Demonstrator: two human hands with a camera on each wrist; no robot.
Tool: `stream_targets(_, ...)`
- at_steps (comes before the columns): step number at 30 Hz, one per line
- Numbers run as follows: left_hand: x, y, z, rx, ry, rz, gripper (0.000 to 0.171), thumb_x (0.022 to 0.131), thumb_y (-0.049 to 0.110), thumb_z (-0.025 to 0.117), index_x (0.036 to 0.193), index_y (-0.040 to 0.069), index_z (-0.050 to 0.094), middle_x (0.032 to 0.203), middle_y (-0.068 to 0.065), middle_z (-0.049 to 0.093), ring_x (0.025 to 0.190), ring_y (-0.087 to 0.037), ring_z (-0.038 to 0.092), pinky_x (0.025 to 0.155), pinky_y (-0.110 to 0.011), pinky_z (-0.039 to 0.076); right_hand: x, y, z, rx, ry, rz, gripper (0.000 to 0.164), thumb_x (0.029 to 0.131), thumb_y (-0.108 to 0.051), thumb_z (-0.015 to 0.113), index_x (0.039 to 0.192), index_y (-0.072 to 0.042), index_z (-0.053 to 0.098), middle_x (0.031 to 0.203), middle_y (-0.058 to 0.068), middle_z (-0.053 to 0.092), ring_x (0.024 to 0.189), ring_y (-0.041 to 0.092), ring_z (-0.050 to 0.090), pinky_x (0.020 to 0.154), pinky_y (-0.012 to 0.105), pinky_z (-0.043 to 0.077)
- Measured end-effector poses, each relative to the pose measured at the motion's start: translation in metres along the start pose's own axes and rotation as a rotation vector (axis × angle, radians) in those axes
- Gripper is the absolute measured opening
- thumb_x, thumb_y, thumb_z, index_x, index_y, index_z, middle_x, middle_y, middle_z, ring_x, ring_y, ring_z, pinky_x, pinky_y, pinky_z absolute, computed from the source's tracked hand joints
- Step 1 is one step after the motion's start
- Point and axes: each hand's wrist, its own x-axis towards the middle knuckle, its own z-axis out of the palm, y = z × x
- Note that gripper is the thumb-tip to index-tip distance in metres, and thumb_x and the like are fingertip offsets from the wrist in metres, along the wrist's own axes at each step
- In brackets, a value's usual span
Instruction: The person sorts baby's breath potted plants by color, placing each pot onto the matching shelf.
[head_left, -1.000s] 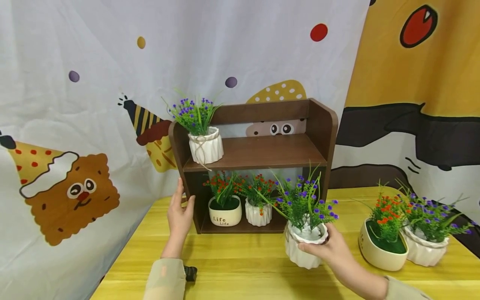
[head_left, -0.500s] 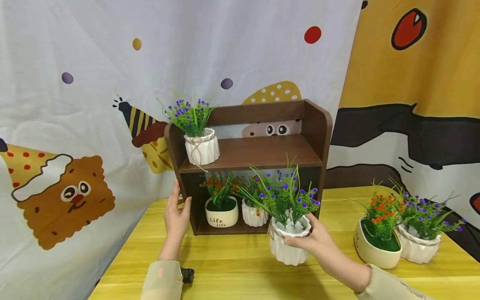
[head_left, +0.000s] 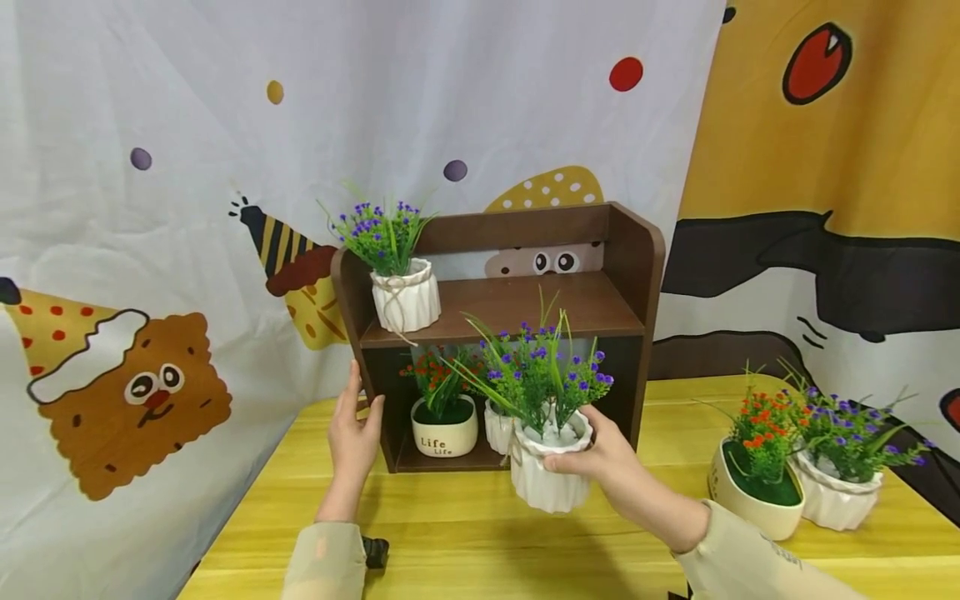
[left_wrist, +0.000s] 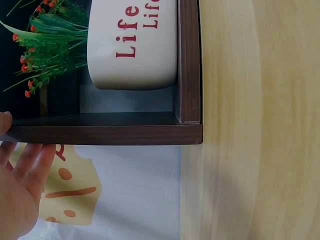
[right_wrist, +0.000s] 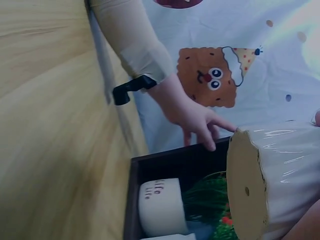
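My right hand grips the rim of a ridged white flowerpot with purple flowers, thumb across its front. It is raised above the table before the shelf's lower level; its flat underside shows in the right wrist view. My left hand rests against the left side panel of the brown two-tier shelf, fingers straight along the outside and thumb at the front edge. On the lower level stand a cream "Life" flowerpot with red flowers and a white pot, partly hidden. Another purple-flowered flowerpot stands top left.
At the table's right are a cream flowerpot with orange-red flowers and a white flowerpot with purple flowers. A patterned curtain hangs behind the yellow wood table. A black fitting sits by my left sleeve.
My right hand has carried the purple-flowered flowerpot leftward and slightly up, until it covers part of the white pot on the lower level. My left hand has stayed at the side panel.
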Motion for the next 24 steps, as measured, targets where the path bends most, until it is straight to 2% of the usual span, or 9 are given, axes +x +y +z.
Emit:
stream_targets(11,-0.001,-0.001,0.001,0.011,0.007,-0.002,0.073,0.088,0.003,0.070,0.151,0.019,0.038,0.122,-0.025,0.058,0.082,-0.038,0.067,0.058,-0.047,0.056,0.008,-0.018,-0.003,-0.024,-0.038,-0.100,0.067,0.070,-0.011,0.084,0.121,0.008,0.046,0.106,0.017,0.059,0.090,0.023,0.059,0.076,0.034,0.053)
stream_targets(17,0.000,-0.002,0.000,0.022,0.005,0.001,0.074,0.088,0.003,0.070,0.151,0.020,0.037,0.121,-0.025,0.058,0.082,-0.038,0.067,0.058,-0.047,0.055,0.011,-0.036,-0.003,-0.025,-0.060,-0.105,0.066,0.073,-0.014,0.083,0.122,0.009,0.045,0.107,0.017,0.058,0.090,0.022,0.059,0.077,0.033,0.053)
stream_targets(24,0.000,-0.002,0.000,0.025,0.011,0.003,0.073,0.088,0.003,0.070,0.151,0.019,0.038,0.121,-0.024,0.059,0.082,-0.037,0.067,0.057,-0.047,0.055,0.016,-0.060,-0.004,0.012,-0.091,-0.137,0.061,0.076,-0.009,0.081,0.120,0.010,0.044,0.101,0.015,0.058,0.085,0.019,0.059,0.075,0.030,0.053)
